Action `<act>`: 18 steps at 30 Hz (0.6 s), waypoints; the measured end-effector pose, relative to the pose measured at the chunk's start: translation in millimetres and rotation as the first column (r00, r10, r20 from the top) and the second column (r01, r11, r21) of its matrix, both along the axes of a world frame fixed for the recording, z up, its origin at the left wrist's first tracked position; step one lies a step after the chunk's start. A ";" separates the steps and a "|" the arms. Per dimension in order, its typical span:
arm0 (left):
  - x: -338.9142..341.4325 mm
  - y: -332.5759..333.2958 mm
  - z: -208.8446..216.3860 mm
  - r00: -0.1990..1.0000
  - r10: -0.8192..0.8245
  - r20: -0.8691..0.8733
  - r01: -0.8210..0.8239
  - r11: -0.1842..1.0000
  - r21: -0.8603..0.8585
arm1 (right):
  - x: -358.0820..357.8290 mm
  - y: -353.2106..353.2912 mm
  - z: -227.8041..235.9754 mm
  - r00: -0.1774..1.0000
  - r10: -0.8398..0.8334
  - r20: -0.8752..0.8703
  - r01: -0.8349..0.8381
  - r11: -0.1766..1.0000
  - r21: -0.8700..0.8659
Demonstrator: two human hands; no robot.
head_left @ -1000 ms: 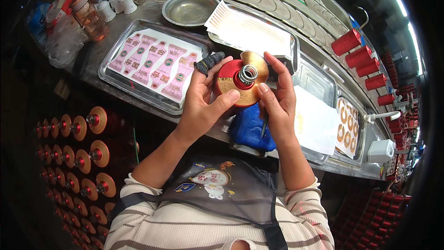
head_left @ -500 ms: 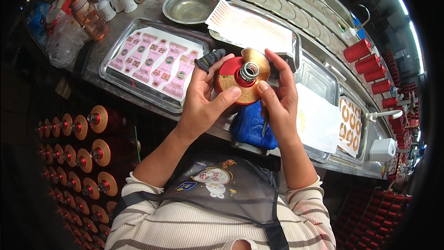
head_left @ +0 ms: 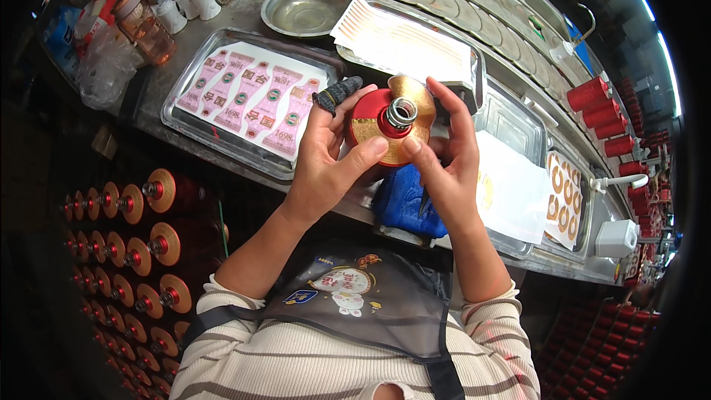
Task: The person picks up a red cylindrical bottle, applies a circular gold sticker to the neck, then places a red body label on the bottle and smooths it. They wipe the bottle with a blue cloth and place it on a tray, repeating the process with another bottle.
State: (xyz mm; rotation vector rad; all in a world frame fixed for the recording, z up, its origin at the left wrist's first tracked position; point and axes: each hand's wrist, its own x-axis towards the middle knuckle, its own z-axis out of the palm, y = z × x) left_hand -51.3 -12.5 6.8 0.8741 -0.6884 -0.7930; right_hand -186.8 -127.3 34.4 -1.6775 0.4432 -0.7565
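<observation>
Near the centre of the frame, slightly above the middle, both hands hold a red bottle (head_left: 385,130) with its top turned toward the camera, showing a silver cap and a round gold label on the shoulder. The left hand (head_left: 329,159) wraps the bottle from the left, its thumb pressed onto the lower edge of the gold label; one of its fingers wears a dark rubber finger cot (head_left: 337,94) that sticks up just left of the bottle. The right hand (head_left: 444,163) closes on the bottle from the right, thumb tip on the label near the left thumb, fingers curled behind the bottle. To the left of the hands a metal tray (head_left: 185,122) holds rows of pink labels (head_left: 252,100). Above the bottle lies a second tray with white striped sheets (head_left: 404,41), and a round steel dish (head_left: 305,9) sits at upper centre. A blue cloth (head_left: 404,207) lies just below the hands. Rows of red bottles with gold tops (head_left: 141,237) fill the lower left.
</observation>
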 end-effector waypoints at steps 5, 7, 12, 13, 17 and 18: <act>2.3 -1.0 -3.2 1.000 -0.004 0.026 0.004 1.000 0.004 | 1.8 2.6 0.6 1.000 0.002 0.029 -0.001 1.000 -0.005; 4.3 -0.6 -6.7 0.999 -0.024 0.032 0.024 1.000 0.009 | 1.2 2.0 -0.6 0.999 0.002 0.039 -0.002 1.000 0.005; -0.3 13.5 -26.7 0.728 0.284 0.624 -0.276 0.955 -0.112 | 1.0 2.0 3.3 1.000 0.001 -0.007 -0.001 1.000 -0.010; -5.8 21.3 -24.2 0.607 0.295 0.738 -0.335 0.937 -0.100 | 0.3 1.5 3.5 0.999 0.000 -0.035 0.000 1.000 -0.016; 6.4 16.8 -31.1 0.455 0.355 0.817 -0.420 0.894 -0.156 | 2.2 0.2 -0.6 1.000 -0.011 -0.012 0.010 0.995 -0.102; 9.0 13.7 -31.4 0.485 0.357 0.798 -0.414 0.898 -0.149 | 1.0 -0.1 -0.8 1.000 -0.013 -0.019 0.011 0.994 -0.106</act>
